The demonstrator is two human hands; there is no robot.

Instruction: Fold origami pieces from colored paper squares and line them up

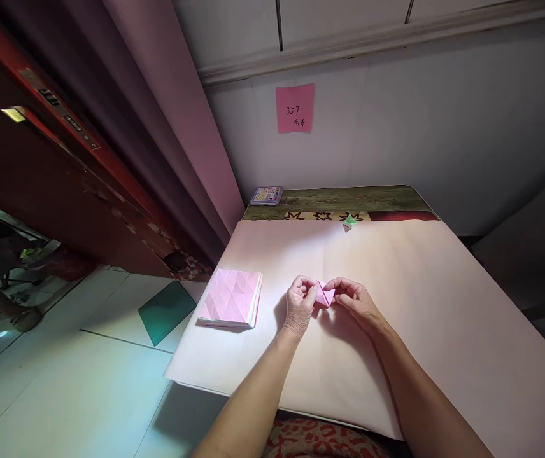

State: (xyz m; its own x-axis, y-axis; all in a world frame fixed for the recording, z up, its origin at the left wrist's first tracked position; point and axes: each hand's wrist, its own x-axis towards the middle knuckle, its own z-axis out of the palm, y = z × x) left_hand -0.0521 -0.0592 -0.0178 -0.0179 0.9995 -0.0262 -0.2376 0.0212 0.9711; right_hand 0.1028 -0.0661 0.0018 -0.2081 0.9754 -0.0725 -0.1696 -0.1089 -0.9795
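A small piece of folded pink paper (325,294) is held between my two hands, just above the middle of the table. My left hand (300,304) pinches its left side between thumb and fingers. On the right side, the fingertips of my right hand (357,303) grip the same paper. A dark red crease or edge runs slantwise across it. To the left of my hands lies a stack of square paper (232,296), with a pink diamond-patterned sheet on top and coloured edges showing below. A small green folded paper piece (349,221) stands at the table's far side.
A pale sheet (425,305) covers most of the table. At the back left corner sits a small pack (267,195) with a colourful printed top. A pink note (295,109) is stuck on the wall. Left of the table, a green square (166,313) lies on the tiled floor near a red door (124,210).
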